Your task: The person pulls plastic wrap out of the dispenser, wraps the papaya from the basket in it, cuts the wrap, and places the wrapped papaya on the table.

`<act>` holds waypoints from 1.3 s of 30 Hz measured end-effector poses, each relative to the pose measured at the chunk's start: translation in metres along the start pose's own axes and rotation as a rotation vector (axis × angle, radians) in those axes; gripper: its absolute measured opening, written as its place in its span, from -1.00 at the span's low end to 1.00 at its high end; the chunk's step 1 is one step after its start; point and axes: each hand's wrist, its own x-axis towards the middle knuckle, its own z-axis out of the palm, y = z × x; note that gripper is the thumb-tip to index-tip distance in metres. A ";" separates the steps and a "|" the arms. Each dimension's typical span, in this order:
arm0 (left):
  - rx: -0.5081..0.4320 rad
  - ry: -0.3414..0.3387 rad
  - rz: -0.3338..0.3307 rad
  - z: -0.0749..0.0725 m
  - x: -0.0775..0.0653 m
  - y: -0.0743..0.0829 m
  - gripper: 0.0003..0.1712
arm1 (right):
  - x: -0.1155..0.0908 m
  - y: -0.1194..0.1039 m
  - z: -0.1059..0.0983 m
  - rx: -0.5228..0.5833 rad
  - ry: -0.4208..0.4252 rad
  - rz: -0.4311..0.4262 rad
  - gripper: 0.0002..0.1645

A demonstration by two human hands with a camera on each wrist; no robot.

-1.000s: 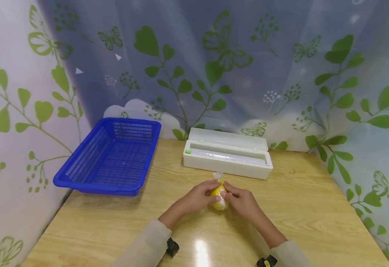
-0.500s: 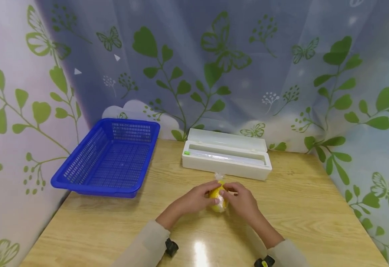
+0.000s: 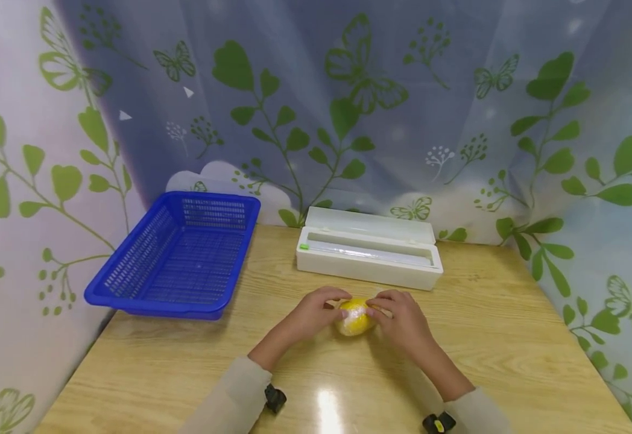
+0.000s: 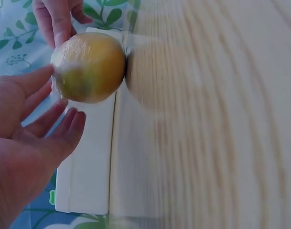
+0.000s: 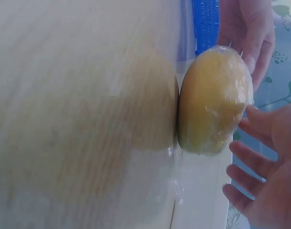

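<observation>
A yellow oval fruit, wrapped in shiny clear film, lies on the table with its long side across. My left hand holds its left end with thumb and index finger. At the other end my right hand holds it with thumb and index finger. In the left wrist view the fruit touches the tabletop and has a greenish patch; the left hand has its other fingers loosely bent beside it. The right wrist view shows the fruit near the right hand, whose remaining fingers stay apart from it.
Behind the hands, a long white box stands with its lid up and a film roll inside. A blue plastic basket sits at the left by the wall. Patterned cloth closes off the table at the back and sides.
The fruit has turned from pointing away to lying crosswise. The twisted film tuft seen at its far end earlier no longer shows. Both hands have shifted to its two ends.
</observation>
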 end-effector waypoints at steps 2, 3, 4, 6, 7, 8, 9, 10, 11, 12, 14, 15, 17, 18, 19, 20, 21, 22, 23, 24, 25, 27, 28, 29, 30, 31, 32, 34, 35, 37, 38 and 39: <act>0.021 0.053 -0.005 0.000 0.000 0.000 -0.64 | 0.001 0.002 -0.002 0.046 -0.033 0.035 -0.79; 0.034 0.083 -0.006 0.000 0.001 0.000 -0.68 | 0.002 0.003 -0.002 0.069 -0.057 0.067 -0.81; 0.045 0.114 -0.009 0.001 0.001 0.000 -0.72 | 0.002 0.003 -0.002 0.093 -0.081 0.097 -0.83; 0.058 0.164 -0.013 0.002 0.002 -0.001 -0.80 | 0.003 0.004 -0.002 0.129 -0.121 0.155 -0.84; 0.063 0.183 -0.011 0.002 0.002 -0.002 -0.83 | 0.003 0.004 -0.002 0.146 -0.137 0.181 -0.84; 0.065 0.196 -0.011 0.003 0.003 -0.002 -0.86 | 0.003 0.004 -0.002 0.152 -0.148 0.198 -0.84; 0.063 0.204 -0.013 0.004 0.004 -0.003 -0.88 | 0.003 0.004 -0.002 0.154 -0.155 0.209 -0.84; 0.061 0.206 -0.017 0.005 0.004 -0.003 -0.88 | 0.003 0.004 -0.002 0.152 -0.159 0.216 -0.84; 0.062 0.203 -0.018 0.006 0.004 -0.003 -0.88 | 0.003 0.005 -0.001 0.148 -0.160 0.221 -0.83; 0.064 0.200 -0.022 0.006 0.004 -0.003 -0.86 | 0.002 0.005 -0.001 0.144 -0.161 0.223 -0.83; 0.074 0.193 -0.022 0.007 0.005 -0.003 -0.82 | 0.001 0.006 -0.001 0.136 -0.161 0.224 -0.82; 0.084 0.190 -0.017 0.008 0.005 -0.002 -0.81 | 0.001 0.007 -0.002 0.133 -0.163 0.223 -0.82; 0.105 0.191 -0.005 0.009 0.005 -0.001 -0.78 | -0.001 0.007 -0.002 0.132 -0.168 0.220 -0.81; 0.113 0.195 0.000 0.009 0.006 -0.001 -0.76 | -0.002 0.008 -0.002 0.134 -0.169 0.216 -0.81; 0.116 0.196 0.008 0.009 0.006 -0.001 -0.75 | -0.002 0.008 -0.002 0.137 -0.170 0.213 -0.81; 0.116 0.196 0.011 0.010 0.007 -0.001 -0.73 | -0.003 0.008 -0.003 0.142 -0.170 0.211 -0.81; 0.116 0.195 0.015 0.010 0.007 -0.001 -0.72 | -0.004 0.008 -0.002 0.144 -0.168 0.207 -0.81; 0.115 0.193 0.016 0.011 0.008 0.000 -0.70 | -0.005 0.008 -0.002 0.146 -0.166 0.204 -0.81; 0.110 0.190 0.017 0.011 0.008 0.000 -0.67 | -0.006 0.008 -0.002 0.147 -0.163 0.201 -0.81; 0.105 0.185 0.015 0.012 0.008 0.000 -0.65 | -0.006 0.009 -0.002 0.150 -0.160 0.199 -0.81; 0.100 0.180 0.015 0.012 0.008 0.001 -0.63 | -0.007 0.009 -0.002 0.151 -0.158 0.195 -0.81; 0.099 0.169 0.014 0.013 0.008 0.003 -0.59 | -0.009 0.009 -0.001 0.159 -0.158 0.199 -0.81; 0.097 0.164 0.012 0.014 0.009 0.003 -0.58 | -0.009 0.009 -0.002 0.165 -0.160 0.198 -0.81; 0.094 0.159 0.009 0.014 0.009 0.004 -0.57 | -0.010 0.009 -0.002 0.170 -0.161 0.193 -0.81; 0.089 0.154 0.008 0.015 0.009 0.004 -0.56 | -0.011 0.009 -0.002 0.176 -0.162 0.185 -0.81; 0.084 0.147 0.007 0.016 0.010 0.005 -0.55 | -0.012 0.009 -0.002 0.178 -0.164 0.170 -0.81; 0.078 0.139 0.008 0.016 0.010 0.005 -0.54 | -0.013 0.009 -0.002 0.181 -0.168 0.160 -0.81; 0.064 0.119 0.011 0.018 0.011 0.005 -0.51 | -0.014 0.010 -0.003 0.186 -0.175 0.118 -0.78; 0.055 0.108 0.012 0.018 0.012 0.005 -0.49 | -0.015 0.010 -0.003 0.191 -0.180 0.097 -0.76; 0.044 0.088 0.013 0.020 0.013 0.004 -0.46 | -0.016 0.011 -0.003 0.194 -0.193 0.055 -0.73; 0.042 0.081 0.014 0.021 0.013 0.004 -0.45 | -0.017 0.012 -0.004 0.199 -0.198 0.039 -0.71; 0.037 0.074 0.015 0.021 0.014 0.004 -0.43 | -0.018 0.013 -0.004 0.199 -0.201 0.022 -0.69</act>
